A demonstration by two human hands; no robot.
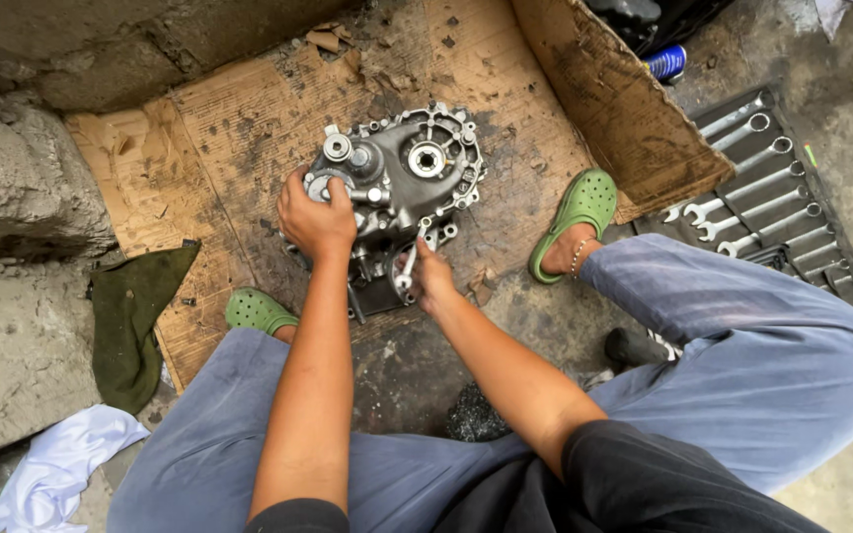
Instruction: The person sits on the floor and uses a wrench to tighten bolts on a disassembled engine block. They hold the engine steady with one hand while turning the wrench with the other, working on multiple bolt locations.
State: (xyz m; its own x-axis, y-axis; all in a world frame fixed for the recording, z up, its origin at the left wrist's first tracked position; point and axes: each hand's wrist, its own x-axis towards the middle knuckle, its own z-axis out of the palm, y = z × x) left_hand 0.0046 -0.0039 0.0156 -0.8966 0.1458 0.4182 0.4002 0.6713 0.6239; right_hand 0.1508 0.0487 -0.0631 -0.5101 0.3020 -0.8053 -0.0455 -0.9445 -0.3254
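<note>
Gearbox casing, a grey cast-metal housing with gears and a bearing bore exposed, lies open-face-up on a flattened, oil-stained cardboard sheet that keeps it off the gritty ground, directly between the squatting person's green clogs. Left hand is clamped over the casing's near-left edge, fingers curled down around a gear, apparently bracing the heavy part so it does not shift. Right hand is closed at the casing's lower edge, just right of the other hand, pinching what looks like a small bright metal piece, though the fingers hide most of it. Well off to the right of that hand, a roll of combination spanners lies unrolled within arm's reach, sorted by size. Left of the bracing hand, a dark green rag and a white cloth lie on the rough concrete.
</note>
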